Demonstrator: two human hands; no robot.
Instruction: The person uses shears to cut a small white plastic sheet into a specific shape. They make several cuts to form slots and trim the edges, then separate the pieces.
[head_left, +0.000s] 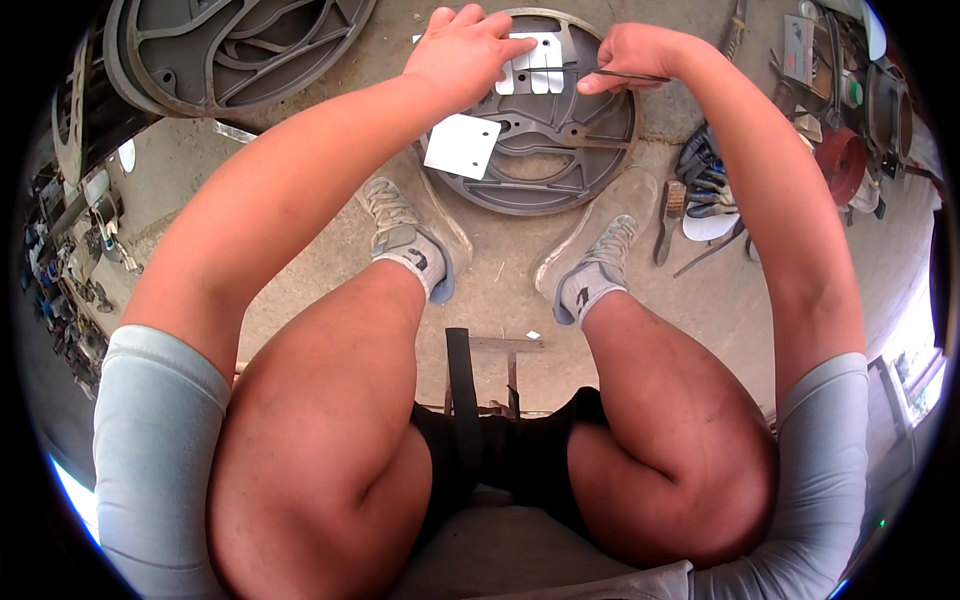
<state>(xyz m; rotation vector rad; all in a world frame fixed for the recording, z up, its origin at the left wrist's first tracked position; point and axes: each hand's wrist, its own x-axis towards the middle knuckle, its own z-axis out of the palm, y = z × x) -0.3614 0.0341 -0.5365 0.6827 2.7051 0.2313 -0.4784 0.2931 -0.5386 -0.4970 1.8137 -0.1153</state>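
A white slotted plate (541, 66) with small holes lies on a round dark grey cast-metal disc (610, 160) beyond my feet. My left hand (465, 55) grips the plate's left side, index finger laid across its top; the thumb is mostly hidden. In my closed right hand (637, 58), at the disc's right rim, is a thin dark rod (645, 76). The rod reaches left across the slotted plate, and its exact kind is unclear. A second white plate (462, 146), squarish with small holes, lies on the disc's near left part.
A larger cast-metal wheel (235, 50) stands at upper left. Right of my right shoe (600, 245) lie a wooden-handled brush (671, 205) and dark gloves (706, 180). A red round metal part (842, 165) and a box (799, 48) sit farther right. Clutter lines the left edge.
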